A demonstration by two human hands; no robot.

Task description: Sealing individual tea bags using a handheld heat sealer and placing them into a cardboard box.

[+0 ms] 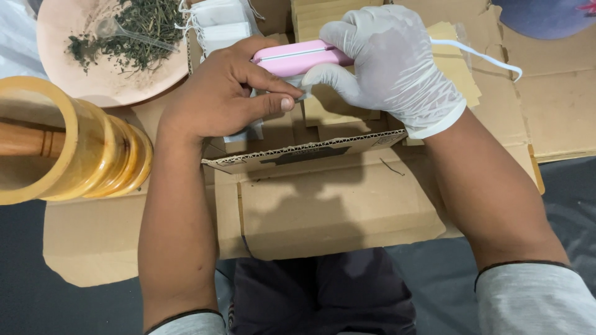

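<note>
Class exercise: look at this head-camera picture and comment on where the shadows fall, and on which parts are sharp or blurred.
Head view: light from above casts soft hand shadows onto the cardboard; the left hand, gloved right hand and pink device are sharp; the wooden mortar, close to the lens, looks soft and enlarged.

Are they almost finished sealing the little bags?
Hard to say. Done: a stack of white bags sits behind the hands. In hand: the gloved right hand presses a pink sealer on a small white bag pinched by the bare left hand. Left: dried herbs remain on the pink plate.
</note>
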